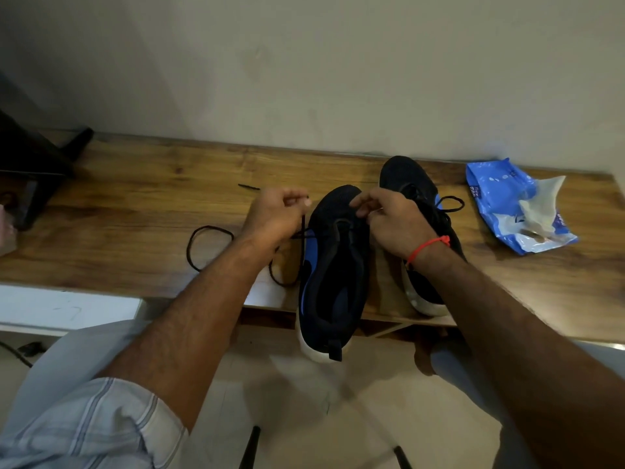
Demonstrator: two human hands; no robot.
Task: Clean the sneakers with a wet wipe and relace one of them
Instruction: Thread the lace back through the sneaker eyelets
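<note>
While the left hand (pixel 274 214) pinches a black lace (pixel 209 247) above the wooden surface (pixel 135 211), the right hand (pixel 389 221) curls its fingers at the eyelets of the near sneaker (pixel 333 282); whether it grips the lace there I cannot tell. That sneaker, black and blue with a white sole, hangs its heel over the front edge. The second sneaker (pixel 414 184) lies just beside it, partly behind the right wrist, which wears a red thread (pixel 427 245). A blue wipe packet (pixel 507 204) sits farther right, with a pale wipe (pixel 541 201) on top
</note>
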